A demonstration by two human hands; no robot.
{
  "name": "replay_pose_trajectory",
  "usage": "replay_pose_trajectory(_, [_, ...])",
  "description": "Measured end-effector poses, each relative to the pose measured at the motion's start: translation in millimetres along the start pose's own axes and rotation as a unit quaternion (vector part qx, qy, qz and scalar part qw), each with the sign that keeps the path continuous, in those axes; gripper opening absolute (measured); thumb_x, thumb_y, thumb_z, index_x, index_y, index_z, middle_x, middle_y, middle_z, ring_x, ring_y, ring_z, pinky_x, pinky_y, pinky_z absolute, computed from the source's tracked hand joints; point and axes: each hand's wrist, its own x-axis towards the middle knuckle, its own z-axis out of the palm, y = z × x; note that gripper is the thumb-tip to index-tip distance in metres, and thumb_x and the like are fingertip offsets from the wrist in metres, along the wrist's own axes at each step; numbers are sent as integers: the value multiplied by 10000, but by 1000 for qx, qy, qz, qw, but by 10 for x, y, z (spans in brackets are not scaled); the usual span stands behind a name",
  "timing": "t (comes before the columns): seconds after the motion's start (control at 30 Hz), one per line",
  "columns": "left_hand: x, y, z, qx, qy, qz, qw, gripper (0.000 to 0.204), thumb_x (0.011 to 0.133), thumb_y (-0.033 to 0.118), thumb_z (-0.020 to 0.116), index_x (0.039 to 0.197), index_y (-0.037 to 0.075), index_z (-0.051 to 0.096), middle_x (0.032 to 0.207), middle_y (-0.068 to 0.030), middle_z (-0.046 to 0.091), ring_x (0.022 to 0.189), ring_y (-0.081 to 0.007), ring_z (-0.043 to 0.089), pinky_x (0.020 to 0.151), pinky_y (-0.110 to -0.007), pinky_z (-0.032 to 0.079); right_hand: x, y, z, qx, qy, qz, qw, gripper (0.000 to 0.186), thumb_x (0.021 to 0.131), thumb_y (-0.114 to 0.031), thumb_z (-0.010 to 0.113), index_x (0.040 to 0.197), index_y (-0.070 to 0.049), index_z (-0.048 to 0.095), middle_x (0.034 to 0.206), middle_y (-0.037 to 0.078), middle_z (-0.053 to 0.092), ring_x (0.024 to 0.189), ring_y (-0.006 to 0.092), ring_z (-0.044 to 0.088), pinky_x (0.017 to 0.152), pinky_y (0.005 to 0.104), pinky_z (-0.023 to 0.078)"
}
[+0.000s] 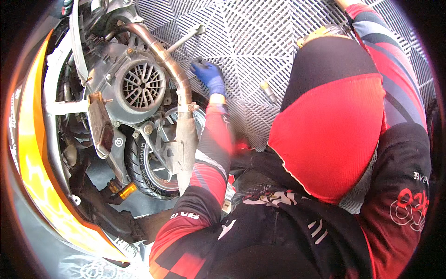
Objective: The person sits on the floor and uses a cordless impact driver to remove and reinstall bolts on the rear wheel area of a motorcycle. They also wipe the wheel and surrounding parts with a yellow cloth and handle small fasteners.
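Observation:
My left hand (208,76), in a blue glove with dark fingertips, is beside the scooter's bare metal exhaust pipe (182,83). Its fingers are curled; what they hold, if anything, is hidden. Left of the pipe is a black engine housing with a round slotted fan cover (142,86). A metal bar (188,39) sticks out above my glove. My right arm stretches up to the top-right edge, where only a sliver of my right hand (343,3) shows. A small metal cylinder with a yellowish end (268,91) lies on the grey slatted floor mat (246,32).
The scooter's orange body panel (32,139) curves down the left side, and its rear wheel (144,181) sits under the pipe. My bent leg in red and black (325,121) fills the right middle. A yellow object (318,33) lies partly behind it.

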Motion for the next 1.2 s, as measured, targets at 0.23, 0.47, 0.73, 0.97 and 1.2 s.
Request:
replay_pose_trajectory(0.23, [700,37,478,100,92,51,989,219,777,118,560,921,-42,595,870,-254,598,834,-409,552,764,-443,434,47,-64,-111,-6,-54,26,998,623,727,-353,641,1294,-200,433,1366,112,378,1253,385,319,1032,567,219])
replay_pose_trajectory(0.47, [959,317,460,-118,78,-166,976,204,817,186,604,850,-2,677,777,-164,669,677,-293,624,620,-372,478,62,-52,-159,5,-90,38,995,651,716,-362,658,1301,-200,424,1370,110,365,1274,379,289,1041,560,209])
replay_pose_trajectory(0.73, [424,206,262,-41,118,-255,959,325,792,229,574,958,-50,588,935,-174,572,794,-280,500,733,-383,396,87,-82,-168,14,-102,39,994,644,714,-293,641,1313,-215,418,1395,111,340,1285,387,273,1049,570,181])
replay_pose_trajectory(0.97, [-1075,-227,-660,72,-43,9,996,509,740,87,483,1233,-34,444,1348,-323,298,1234,-465,307,1044,-463,252,82,-25,-6,-49,-12,-23,998,596,719,-210,599,1295,-216,447,1333,117,420,1213,392,371,1030,573,210])
replay_pose_trajectory(1.2, [-1988,-247,-1332,-226,-424,-66,875,282,847,126,526,1114,55,583,1169,-185,555,1112,-318,516,961,-357,398,319,-174,-17,-126,-96,8,987,436,830,-372,506,1223,-185,538,1239,113,539,1087,321,544,912,439,421])
